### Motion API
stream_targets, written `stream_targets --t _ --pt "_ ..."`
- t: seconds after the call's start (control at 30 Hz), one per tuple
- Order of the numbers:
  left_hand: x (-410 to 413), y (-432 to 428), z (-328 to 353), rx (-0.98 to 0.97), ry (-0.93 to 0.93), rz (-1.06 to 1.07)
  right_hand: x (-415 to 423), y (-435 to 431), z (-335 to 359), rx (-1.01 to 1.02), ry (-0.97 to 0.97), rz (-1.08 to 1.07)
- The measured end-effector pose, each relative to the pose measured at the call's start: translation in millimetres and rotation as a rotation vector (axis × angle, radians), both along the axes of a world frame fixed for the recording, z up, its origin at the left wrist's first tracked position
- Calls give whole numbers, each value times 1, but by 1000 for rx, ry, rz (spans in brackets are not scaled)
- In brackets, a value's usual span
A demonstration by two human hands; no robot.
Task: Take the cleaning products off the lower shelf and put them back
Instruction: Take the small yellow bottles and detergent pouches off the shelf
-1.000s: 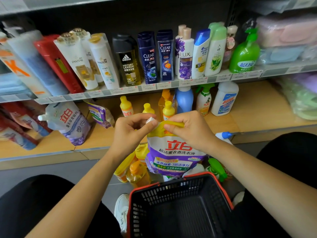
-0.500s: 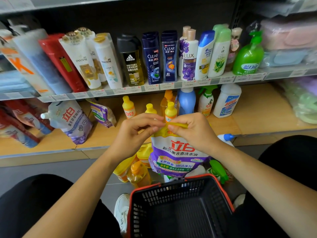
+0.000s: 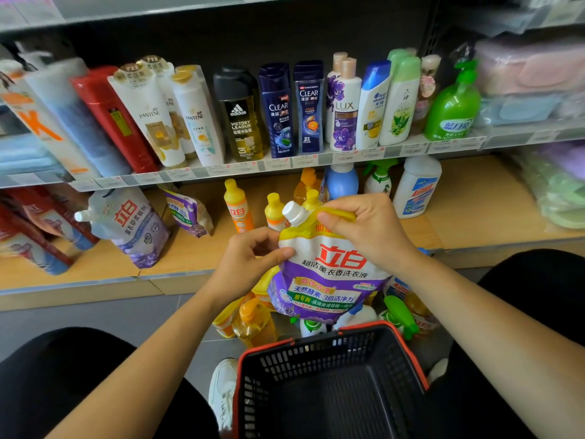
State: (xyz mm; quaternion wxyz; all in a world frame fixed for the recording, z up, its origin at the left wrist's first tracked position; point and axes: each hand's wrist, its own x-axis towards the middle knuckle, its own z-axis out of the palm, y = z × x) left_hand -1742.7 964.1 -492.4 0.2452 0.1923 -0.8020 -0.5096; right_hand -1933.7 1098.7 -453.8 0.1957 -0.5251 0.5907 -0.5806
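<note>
Nearest: a black shopping basket (image 3: pixel 300 369) with a red rim is set on the floor (image 3: pixel 95 318) between the knees.

Just beyond it, a cluster of products is stood on the floor, among them an orange bottle (image 3: pixel 256 321) and a green spray trigger (image 3: pixel 400 315). Others are half hidden behind the pouch.

Above the cluster, a purple-and-yellow detergent pouch (image 3: pixel 332 274) is held upright in the air. Its left edge is pinched by the thumb and fingers of the left hand (image 3: pixel 250 261). Its yellow top strip, beside the white cap (image 3: pixel 292 212), is gripped by the curled fingers of the right hand (image 3: pixel 370 226).

Farther: the lower shelf (image 3: pixel 474 210) is seen part stocked, with yellow-capped bottles (image 3: pixel 235 204), a blue bottle (image 3: pixel 342 182), a white bottle (image 3: pixel 418 188) and a second pouch (image 3: pixel 133 226) lying at left.

Farthest: shampoo bottles (image 3: pixel 275 109) are lined up on the upper shelf.

The task is judged about midway: some stock is off the shelf, some is on it. Whether the held pouch is being removed or returned cannot be told. The floor cluster is left to be put back.
</note>
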Motion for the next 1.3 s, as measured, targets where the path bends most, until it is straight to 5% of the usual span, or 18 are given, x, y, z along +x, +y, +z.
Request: stream_targets --t 0.2,0.4,0.63,0.9,1.03,1.13,1.3 --pt "-5 8 4 58 -17 55 -11 -3 -2 92 41 -81" --pt "-11 8 8 64 31 187 -19 -3 -10 -2 328 -339" --pt "-8 9 21 310 204 320 35 1 -49 292 -38 12" --pt "-11 17 31 320 273 379 66 -8 -45 121 357 -162" --pt "-8 11 34 275 274 326 44 -12 -41 136 220 -135" --pt "1 5 30 18 136 329 29 -12 -40 201 63 -71" --pt "18 4 22 -907 -75 324 12 -6 -32 284 115 77"
